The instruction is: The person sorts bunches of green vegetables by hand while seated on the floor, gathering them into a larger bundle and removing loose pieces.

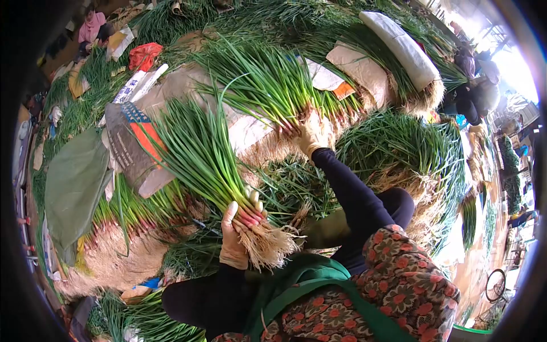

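My left hand (232, 236), in a pale glove, is closed round a bunch of green onions (208, 162) just above its roots. The leaves point up and to the left, and the pale roots (266, 246) hang toward my lap. Farther forward, my gloved right hand (313, 135) grips the reddish root ends of more green onions (273, 85), which lie fanned out on top of a covered stack. Its fingertips are partly hidden among the stems and roots.
Loose green onion leaves (296, 185) lie between my hands. To the left are a green cloth (77, 182) and a stacked row of onions with roots outward (122, 256). A rolled white sack (401, 48) lies at upper right. Other people (91, 25) sit farther off.
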`<state>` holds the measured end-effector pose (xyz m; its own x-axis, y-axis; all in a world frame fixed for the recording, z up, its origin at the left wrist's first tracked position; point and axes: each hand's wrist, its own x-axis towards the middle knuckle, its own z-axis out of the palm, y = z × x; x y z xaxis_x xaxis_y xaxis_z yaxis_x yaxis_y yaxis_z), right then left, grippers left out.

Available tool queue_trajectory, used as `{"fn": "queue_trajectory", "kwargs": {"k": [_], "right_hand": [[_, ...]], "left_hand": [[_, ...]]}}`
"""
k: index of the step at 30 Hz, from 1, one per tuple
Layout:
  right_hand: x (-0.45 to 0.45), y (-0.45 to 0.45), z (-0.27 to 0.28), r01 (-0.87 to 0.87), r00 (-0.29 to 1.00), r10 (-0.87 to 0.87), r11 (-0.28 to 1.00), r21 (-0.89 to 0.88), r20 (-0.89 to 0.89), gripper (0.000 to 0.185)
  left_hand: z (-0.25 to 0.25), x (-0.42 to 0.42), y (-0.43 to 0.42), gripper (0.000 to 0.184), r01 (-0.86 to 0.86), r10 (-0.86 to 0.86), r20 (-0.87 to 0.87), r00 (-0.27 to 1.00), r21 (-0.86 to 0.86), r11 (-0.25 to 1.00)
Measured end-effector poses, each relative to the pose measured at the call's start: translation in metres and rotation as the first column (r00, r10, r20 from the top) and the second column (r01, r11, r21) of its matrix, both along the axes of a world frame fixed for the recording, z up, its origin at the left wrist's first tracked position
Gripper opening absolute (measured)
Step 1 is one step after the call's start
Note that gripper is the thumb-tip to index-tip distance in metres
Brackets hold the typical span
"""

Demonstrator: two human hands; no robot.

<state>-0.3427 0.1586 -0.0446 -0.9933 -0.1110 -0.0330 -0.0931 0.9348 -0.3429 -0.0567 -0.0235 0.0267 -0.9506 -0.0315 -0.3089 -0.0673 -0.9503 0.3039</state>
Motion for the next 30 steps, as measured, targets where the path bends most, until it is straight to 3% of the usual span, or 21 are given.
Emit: {"fn": "queue_trajectory", "kwargs": {"k": [1,3,6,8,10,12,13,14,15,16,18,19,20,22,24,25,26,28,29,30], "right_hand": [[0.000,-0.001,-0.001,0.009,1.000,-0.010,0.998,0.054,0.020,0.033],[0.013,-0.009,0.006,-0.040,0.998,0.037,0.996,0.081,0.048,0.033],[0.056,-0.010,0.029,-0.243,0.969,0.246,0.967,-0.072,0.025,0.033],[0.087,-0.004,0.023,-0.404,0.899,0.376,0.910,-0.093,-0.223,0.026],[0.135,-0.008,0.051,-0.555,0.804,0.497,0.825,-0.111,-0.328,0.021],[0.180,-0.011,0.065,-0.703,0.708,0.673,0.700,-0.125,-0.213,0.024],[0.193,-0.009,0.053,-0.747,0.663,0.738,0.642,-0.175,-0.124,0.027],[0.199,-0.006,0.033,-0.780,0.604,0.796,0.581,-0.232,-0.039,0.031],[0.191,-0.012,0.034,-0.800,0.512,0.854,0.432,-0.416,-0.097,0.035],[0.179,-0.002,0.043,-0.805,0.444,0.889,0.453,-0.383,0.117,0.034],[0.153,0.000,0.019,-0.684,0.394,0.899,0.427,-0.591,0.194,0.035],[0.144,-0.004,0.017,-0.277,0.478,0.684,0.713,-0.644,0.551,0.034],[0.140,-0.010,-0.003,-0.079,0.520,0.667,0.660,-0.747,0.534,0.040],[0.148,-0.037,0.036,0.348,0.456,0.674,0.467,-0.813,0.582,0.045],[0.148,-0.067,0.012,0.237,0.499,0.732,0.400,-0.885,0.464,0.047],[0.156,-0.083,0.016,0.646,0.464,0.685,0.172,-0.744,0.561,0.042],[0.156,-0.092,-0.004,0.751,0.454,0.657,0.082,-0.655,0.603,0.036],[0.159,-0.107,-0.030,0.845,0.379,0.684,0.019,-0.534,0.624,0.032],[0.172,-0.104,-0.008,0.757,0.511,0.569,0.059,-0.651,0.645,0.030],[0.167,-0.106,-0.035,0.671,0.501,0.624,0.159,-0.725,0.600,0.028]], "left_hand": [[-0.021,0.000,-0.008,0.047,0.056,-0.054,-0.085,0.995,0.023,0.998],[-0.019,-0.002,-0.008,0.046,0.067,-0.060,-0.068,0.996,0.107,0.992],[-0.011,-0.002,-0.009,0.048,0.053,-0.053,-0.002,0.999,0.144,0.988],[-0.002,-0.008,-0.004,0.051,0.053,-0.059,0.038,0.998,0.148,0.988],[-0.021,-0.010,-0.006,0.052,0.078,-0.088,0.062,0.994,0.153,0.985],[-0.044,-0.012,-0.014,0.051,0.181,-0.182,0.002,0.983,0.078,0.980],[-0.044,-0.011,-0.013,0.051,0.187,-0.188,0.051,0.981,0.037,0.982],[-0.029,-0.016,-0.003,0.051,0.156,-0.158,0.012,0.987,0.107,0.982],[-0.032,-0.014,-0.003,0.053,0.149,-0.152,0.041,0.987,0.078,0.986],[-0.036,-0.012,-0.003,0.055,0.144,-0.147,0.068,0.987,0.050,0.988],[-0.043,-0.008,-0.004,0.051,0.125,-0.130,0.049,0.990,0.087,0.988],[-0.049,-0.006,-0.007,0.050,0.140,-0.143,0.019,0.989,0.131,0.982],[-0.052,-0.006,-0.007,0.050,0.155,-0.155,-0.011,0.988,0.176,0.972],[-0.021,-0.005,-0.003,0.044,0.096,-0.107,0.102,0.989,0.110,0.989],[-0.014,-0.007,-0.001,0.043,0.077,-0.079,0.125,0.989,0.025,0.997],[-0.013,-0.007,-0.002,0.043,0.087,-0.091,0.080,0.993,0.052,0.995],[-0.014,-0.005,-0.004,0.043,0.098,-0.101,0.037,0.994,0.079,0.992],[-0.016,-0.002,-0.006,0.043,0.107,-0.108,0.011,0.994,0.069,0.992],[-0.017,0.000,-0.008,0.044,0.103,-0.104,0.029,0.994,0.034,0.994],[-0.019,0.003,-0.010,0.044,0.099,-0.099,0.047,0.994,0.000,0.995]]}}
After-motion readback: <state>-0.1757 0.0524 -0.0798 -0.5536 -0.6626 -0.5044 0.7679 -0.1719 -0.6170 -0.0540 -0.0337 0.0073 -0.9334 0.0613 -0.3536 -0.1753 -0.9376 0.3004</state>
